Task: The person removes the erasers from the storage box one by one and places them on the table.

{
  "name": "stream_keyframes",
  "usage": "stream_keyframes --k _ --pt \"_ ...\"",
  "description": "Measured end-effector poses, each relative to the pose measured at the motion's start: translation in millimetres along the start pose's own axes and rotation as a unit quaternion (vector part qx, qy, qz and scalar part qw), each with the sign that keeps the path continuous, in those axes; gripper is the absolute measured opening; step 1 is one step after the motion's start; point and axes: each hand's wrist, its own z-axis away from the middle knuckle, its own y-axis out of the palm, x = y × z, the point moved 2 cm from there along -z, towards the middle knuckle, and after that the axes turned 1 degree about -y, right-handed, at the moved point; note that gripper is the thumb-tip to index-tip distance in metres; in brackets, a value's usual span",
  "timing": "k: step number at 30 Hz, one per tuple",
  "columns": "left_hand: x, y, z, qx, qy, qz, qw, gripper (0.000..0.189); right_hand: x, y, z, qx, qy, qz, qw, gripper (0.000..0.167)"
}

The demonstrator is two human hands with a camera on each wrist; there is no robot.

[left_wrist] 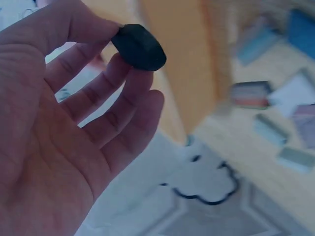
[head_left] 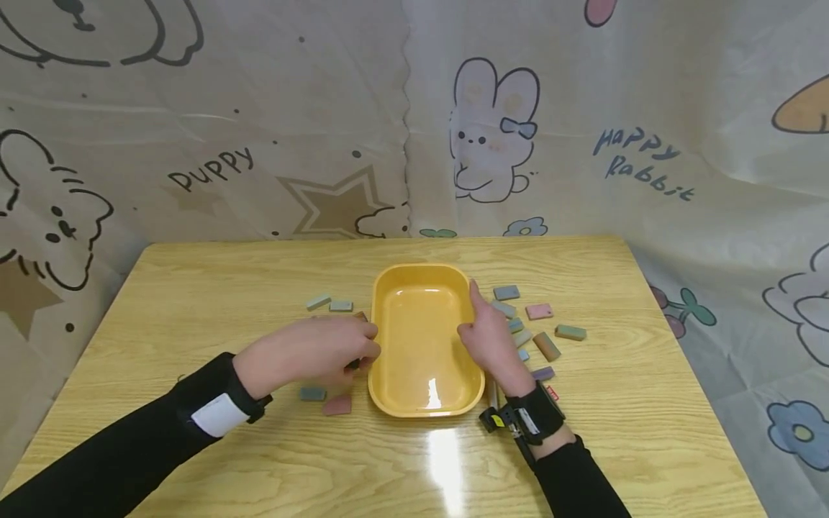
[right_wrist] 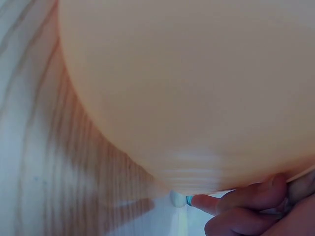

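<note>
A yellow rectangular tray (head_left: 424, 345) with rounded corners stands on the wooden table. My left hand (head_left: 324, 349) is at its left rim. In the left wrist view the thumb and a fingertip pinch a dark, faceted, gem-like piece (left_wrist: 140, 47); the other fingers bend loosely behind it. My right hand (head_left: 488, 338) grips the tray's right rim, thumb lying along the top edge. From the right wrist, the tray's outer wall (right_wrist: 187, 98) fills most of the view, and curled fingers (right_wrist: 251, 201) show beneath it.
Several small coloured blocks lie right of the tray, among them a brown block (head_left: 547, 346), a pink block (head_left: 539, 311) and a green block (head_left: 571, 332). To its left are a grey-blue block (head_left: 313, 393), a red block (head_left: 337, 405) and pale blocks. A printed cloth (head_left: 363, 93) hangs behind the table.
</note>
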Motion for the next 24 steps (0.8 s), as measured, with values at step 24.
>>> stream_keyframes --k 24 --pt "14.5 63.2 19.0 -0.132 -0.070 0.069 0.9865 0.022 1.7 0.1 -1.1 0.013 -0.001 -0.009 0.9999 0.080"
